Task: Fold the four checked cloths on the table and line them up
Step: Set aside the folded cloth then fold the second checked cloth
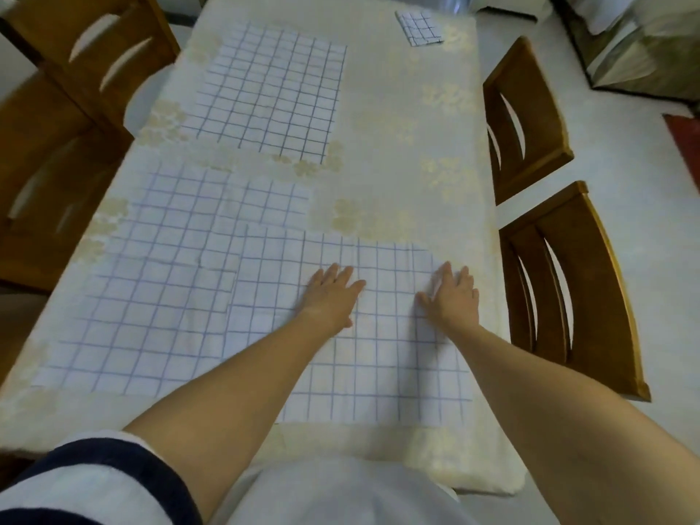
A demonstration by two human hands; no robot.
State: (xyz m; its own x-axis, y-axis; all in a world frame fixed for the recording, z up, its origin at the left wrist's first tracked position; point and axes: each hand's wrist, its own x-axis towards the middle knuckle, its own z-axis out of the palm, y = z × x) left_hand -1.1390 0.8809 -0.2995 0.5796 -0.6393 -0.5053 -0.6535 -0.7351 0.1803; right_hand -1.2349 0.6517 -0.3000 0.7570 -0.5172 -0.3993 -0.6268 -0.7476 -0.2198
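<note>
Four white cloths with blue checks lie on the cream floral tablecloth (397, 153). The nearest cloth (378, 358) is spread flat in front of me, overlapping the right side of a larger spread cloth (151, 289) to its left. A third cloth (269, 96) lies flat farther back. A small folded cloth (419, 27) sits at the far right corner. My left hand (329, 297) presses flat on the nearest cloth, fingers straight. My right hand (454, 297) lies flat near that cloth's right edge, where the fabric looks slightly raised.
Wooden chairs stand on both sides: two on the right (526, 119) (572, 293) and two on the left (87, 47) (45, 191). The table's near edge (378, 464) is against my body. Furniture (644, 51) stands on the floor at the far right.
</note>
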